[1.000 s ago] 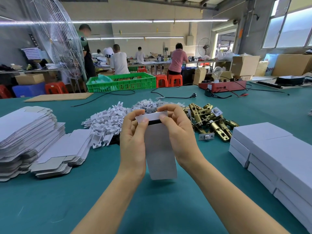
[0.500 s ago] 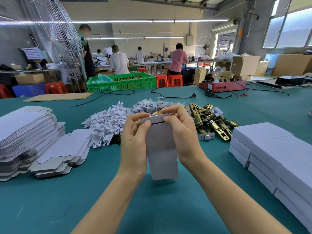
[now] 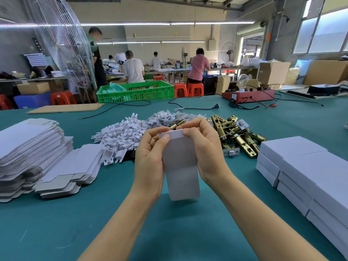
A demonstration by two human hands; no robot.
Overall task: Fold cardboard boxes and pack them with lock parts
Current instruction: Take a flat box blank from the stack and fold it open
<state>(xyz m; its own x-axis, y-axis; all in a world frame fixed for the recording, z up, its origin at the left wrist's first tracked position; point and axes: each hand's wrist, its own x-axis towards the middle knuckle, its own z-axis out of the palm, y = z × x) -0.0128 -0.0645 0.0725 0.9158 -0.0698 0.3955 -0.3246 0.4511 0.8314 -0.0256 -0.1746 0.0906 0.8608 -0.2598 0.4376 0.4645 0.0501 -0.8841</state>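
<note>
A small white cardboard box stands upright in the middle of the green table, held between both hands. My left hand grips its left side with the thumb on the top flap. My right hand grips its right side, fingers pressing the top flap down flat. Behind the box lies a pile of brass lock latches. To their left sit a heap of white plastic inserts and small bagged parts.
Stacks of flat unfolded box blanks fill the left side. Closed white boxes are stacked at the right. Farther back are a green crate, a cardboard sheet, cables and a red tester with a bulb. People work at far benches.
The top flap, open with a dark gap one second ago, has been pushed down shut. Both hands stayed on the box, shifting slightly right.
</note>
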